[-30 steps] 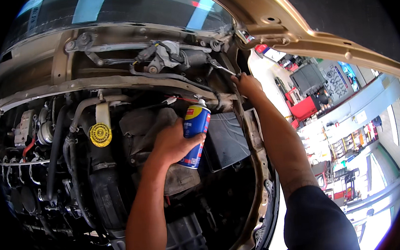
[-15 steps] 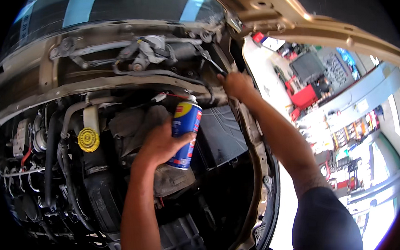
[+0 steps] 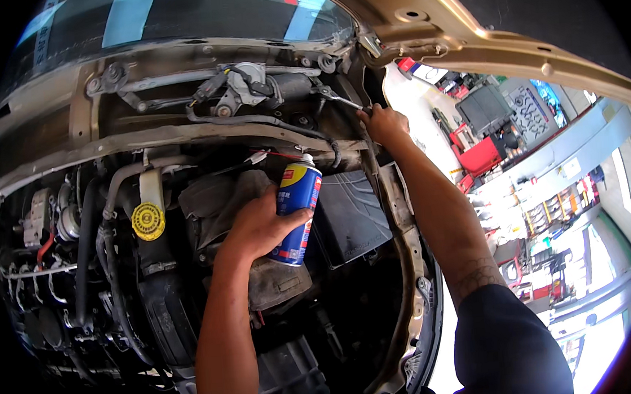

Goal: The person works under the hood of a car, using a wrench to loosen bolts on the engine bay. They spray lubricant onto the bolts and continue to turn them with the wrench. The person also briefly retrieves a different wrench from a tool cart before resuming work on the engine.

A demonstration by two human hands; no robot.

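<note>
Auto repair workshop. Evidence: car w/ raised hood (image 3: 464,22), engine bay (image 3: 117,267) open, hoses + yellow cap (image 3: 148,221) visible, wiper linkage (image 3: 236,86) exposed below windshield (image 3: 174,18). Beyond fender: red tool cart (image 3: 480,154), shelves of parts (image 3: 548,215), bright shop floor (image 3: 426,111).

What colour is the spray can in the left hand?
The spray can is blue with a yellow band near the top and a red cap; head view.
</note>
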